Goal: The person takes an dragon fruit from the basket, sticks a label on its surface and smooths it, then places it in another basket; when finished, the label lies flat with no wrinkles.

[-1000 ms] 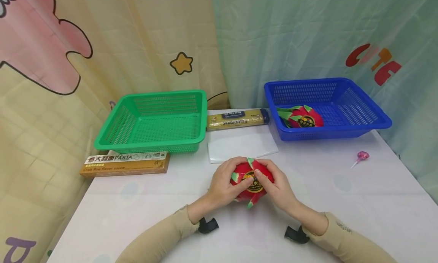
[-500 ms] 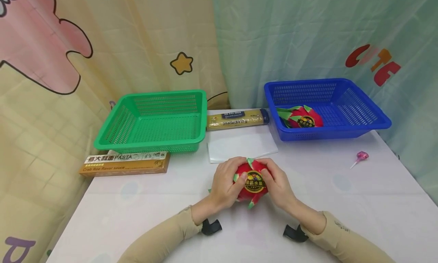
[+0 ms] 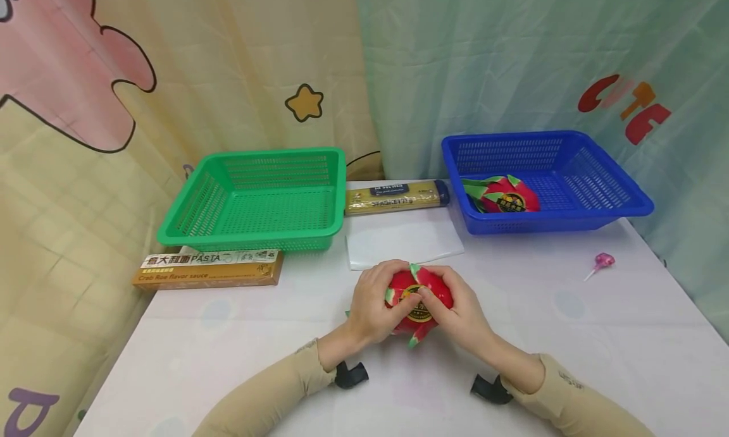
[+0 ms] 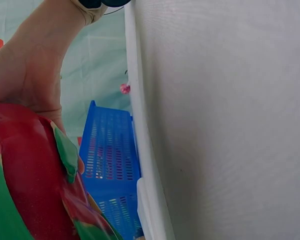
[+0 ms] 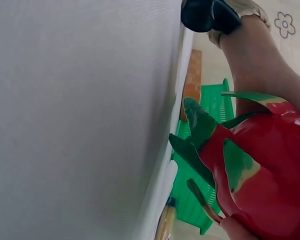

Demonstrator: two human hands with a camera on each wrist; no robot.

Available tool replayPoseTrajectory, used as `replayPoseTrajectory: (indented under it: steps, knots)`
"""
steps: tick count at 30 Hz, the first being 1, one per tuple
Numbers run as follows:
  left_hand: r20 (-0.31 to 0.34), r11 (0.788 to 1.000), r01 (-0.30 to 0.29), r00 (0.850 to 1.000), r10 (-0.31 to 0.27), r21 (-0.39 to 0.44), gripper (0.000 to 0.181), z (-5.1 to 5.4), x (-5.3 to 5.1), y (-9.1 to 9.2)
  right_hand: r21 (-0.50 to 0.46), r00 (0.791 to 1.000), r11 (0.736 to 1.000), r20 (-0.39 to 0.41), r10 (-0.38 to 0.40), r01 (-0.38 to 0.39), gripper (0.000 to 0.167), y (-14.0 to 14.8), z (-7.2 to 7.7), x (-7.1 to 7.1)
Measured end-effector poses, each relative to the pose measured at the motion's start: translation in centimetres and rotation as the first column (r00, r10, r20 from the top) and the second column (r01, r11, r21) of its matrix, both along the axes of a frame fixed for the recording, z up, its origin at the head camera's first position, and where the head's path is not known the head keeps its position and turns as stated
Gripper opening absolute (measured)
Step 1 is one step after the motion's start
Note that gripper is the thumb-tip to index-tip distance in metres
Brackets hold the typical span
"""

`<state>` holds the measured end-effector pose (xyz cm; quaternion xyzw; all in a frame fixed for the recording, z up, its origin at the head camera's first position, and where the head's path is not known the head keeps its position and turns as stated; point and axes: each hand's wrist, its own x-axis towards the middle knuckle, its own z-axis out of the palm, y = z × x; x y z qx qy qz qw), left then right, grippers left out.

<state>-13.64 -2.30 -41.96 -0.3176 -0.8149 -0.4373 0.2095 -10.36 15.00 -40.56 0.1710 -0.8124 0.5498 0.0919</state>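
Both hands hold a red dragon fruit (image 3: 419, 312) with green-tipped scales and a round black-and-gold label, near the middle of the white table. My left hand (image 3: 373, 307) grips its left side and my right hand (image 3: 462, 312) its right side. The thumbs come together over the label; most other fingers are hidden behind the fruit. In the left wrist view the glossy dragon fruit (image 4: 32, 175) fills the lower left. Its long green leaves show in the right wrist view, where the dragon fruit (image 5: 270, 175) is at the lower right.
A green basket (image 3: 256, 242) stands at the back left, with a pasta box (image 3: 207, 274) before it. Spaghetti (image 3: 395, 197) lies between the baskets, behind a white sheet-like packet (image 3: 404, 242). A blue basket (image 3: 558, 221) contains another dragon fruit (image 3: 507, 195). A pink lollipop (image 3: 604, 260) lies at right.
The thumbs moved apart on the label half a second ago and are together over it again now. Both hands have kept hold of the dragon fruit in nearly the same place.
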Motion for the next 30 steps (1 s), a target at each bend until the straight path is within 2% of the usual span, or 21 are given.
replayPoseTrajectory:
  steps: [3,8,10,15,17,23,30]
  knots:
    - [0.006,1.000,-0.002,1.000,0.002,-0.001,0.052,0.00,0.00,0.15,-0.003,0.999,1.000,-0.037,-0.029,0.029,0.024,-0.04,-0.14,-0.07]
    - [-0.039,1.000,-0.009,0.999,0.009,0.012,0.037,0.01,0.09,0.33,-0.001,0.994,0.999,-0.100,-0.049,0.049,0.021,0.10,-0.30,-0.24]
    - [-0.057,1.000,-0.018,0.998,0.018,0.015,0.036,0.02,0.15,0.32,0.014,0.996,0.999,-0.080,-0.030,0.031,0.023,0.18,-0.31,-0.25]
    - [-0.080,0.999,-0.031,0.996,0.033,0.019,0.035,-0.04,0.18,0.20,0.035,1.000,0.999,0.029,0.000,-0.001,0.052,0.15,-0.14,-0.21]
    - [-0.082,0.999,-0.036,0.996,0.038,0.025,0.036,-0.06,0.14,0.17,0.033,1.000,0.999,0.024,-0.001,0.000,0.048,0.08,-0.17,-0.17]
    - [-0.017,1.000,-0.014,1.000,0.014,-0.006,0.057,0.14,0.20,0.19,0.026,0.999,1.000,-0.039,-0.001,0.002,0.027,0.05,-0.19,-0.18]
    - [0.062,0.994,0.092,0.994,-0.088,-0.054,0.076,0.50,0.07,-0.05,0.016,0.997,1.000,-0.074,-0.017,0.019,0.019,0.09,-0.19,-0.30]
